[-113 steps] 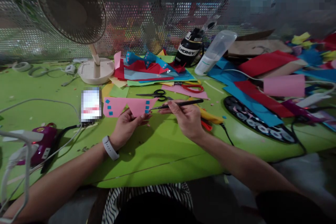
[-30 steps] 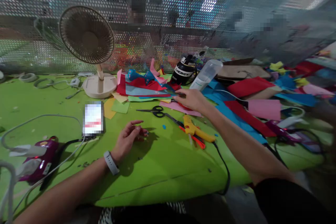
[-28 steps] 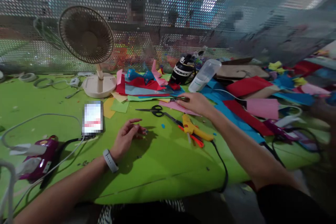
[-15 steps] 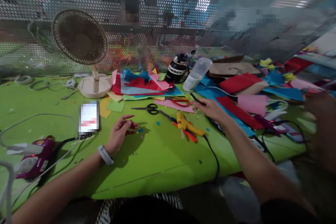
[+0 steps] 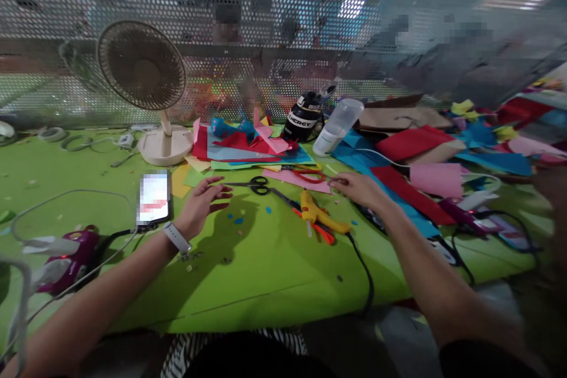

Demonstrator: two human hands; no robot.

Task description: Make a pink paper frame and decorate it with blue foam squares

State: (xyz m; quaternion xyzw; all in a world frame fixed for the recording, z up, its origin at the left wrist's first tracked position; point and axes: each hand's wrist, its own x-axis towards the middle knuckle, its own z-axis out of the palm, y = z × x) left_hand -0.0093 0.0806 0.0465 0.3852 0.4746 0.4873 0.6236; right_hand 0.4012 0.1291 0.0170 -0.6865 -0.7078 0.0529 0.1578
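Observation:
My left hand (image 5: 202, 205), with a pale watch on its wrist, hovers over the green table with fingers apart and nothing in it. Just beyond its fingertips lie black-handled scissors (image 5: 258, 185). My right hand (image 5: 357, 188) is closed in a pinch; a small dark bit shows at its fingers, too hidden to name. Red-handled scissors (image 5: 309, 176) lie beside its fingertips on pink paper (image 5: 319, 185). A yellow glue gun (image 5: 321, 215) rests between my hands, on top of orange-handled scissors (image 5: 326, 235). Small blue scraps (image 5: 239, 220) are scattered near my left hand.
A fan (image 5: 165, 144), a phone (image 5: 153, 198) and a purple power strip (image 5: 73, 260) are on the left. Behind are stacked papers (image 5: 206, 144), a black bottle (image 5: 302, 120) and a clear bottle (image 5: 339, 127). Red paper (image 5: 414, 142) and another purple power strip (image 5: 469, 217) are at right.
The view has shifted slightly. The dark stick that stuck out of my right hand is now mostly hidden, and that hand is lower. My left fingers have spread and risen towards the black-handled scissors.

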